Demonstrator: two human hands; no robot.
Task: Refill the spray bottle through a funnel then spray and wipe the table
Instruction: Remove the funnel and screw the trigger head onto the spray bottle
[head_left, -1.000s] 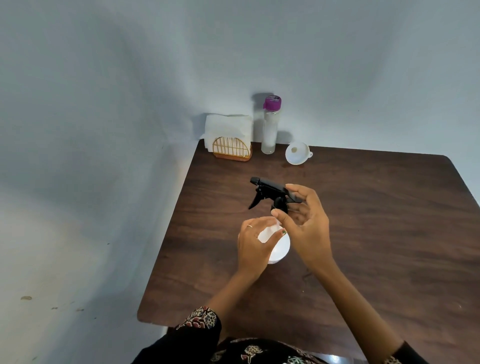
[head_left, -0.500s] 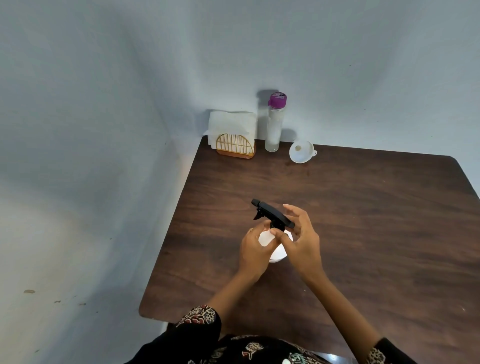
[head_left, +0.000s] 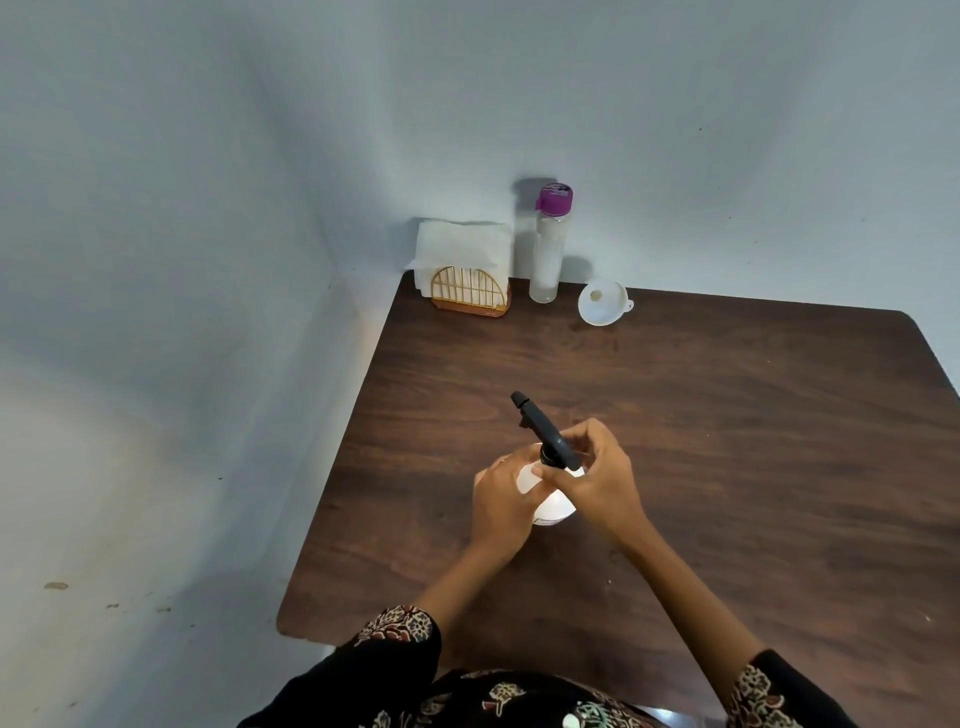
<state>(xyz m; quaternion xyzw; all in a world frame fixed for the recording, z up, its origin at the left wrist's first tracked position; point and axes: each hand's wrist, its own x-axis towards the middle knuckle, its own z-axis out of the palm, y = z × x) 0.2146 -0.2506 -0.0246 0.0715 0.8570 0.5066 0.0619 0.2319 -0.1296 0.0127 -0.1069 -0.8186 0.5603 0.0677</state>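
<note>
Left hand (head_left: 506, 506) wrapped around white spray bottle (head_left: 553, 506) on dark wooden table (head_left: 727, 441), right hand (head_left: 597, 475) fingers closed around black trigger head (head_left: 543, 431), white funnel (head_left: 602, 303) well apart by wall

napkin holder (head_left: 470, 293): far-left table corner, white napkins | wall: pale, possibly blue-grey

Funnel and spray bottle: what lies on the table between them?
Nothing. In the head view only bare dark wood of the table runs from the white funnel near the wall to the spray bottle held in both hands.
</note>
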